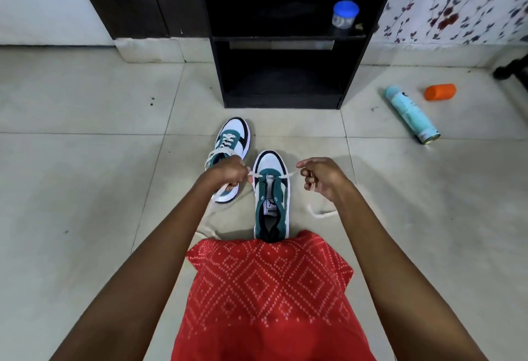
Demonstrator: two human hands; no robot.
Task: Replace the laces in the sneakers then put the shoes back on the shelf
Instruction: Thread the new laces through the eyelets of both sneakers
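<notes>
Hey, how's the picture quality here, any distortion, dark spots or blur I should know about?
Head view: the wide-angle lens bends the floor tile lines and tilts the shelf sides. The shelf's inside is nearly black, so detail there is lost. Floor light is soft, with faint shadows. The lace pulled between the left hand and right hand looks slightly smeared. The near sneaker is sharp.

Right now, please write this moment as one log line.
step: lacing near sneaker | left hand: pinches lace | right hand: pinches lace | far sneaker: laced, on floor
</notes>
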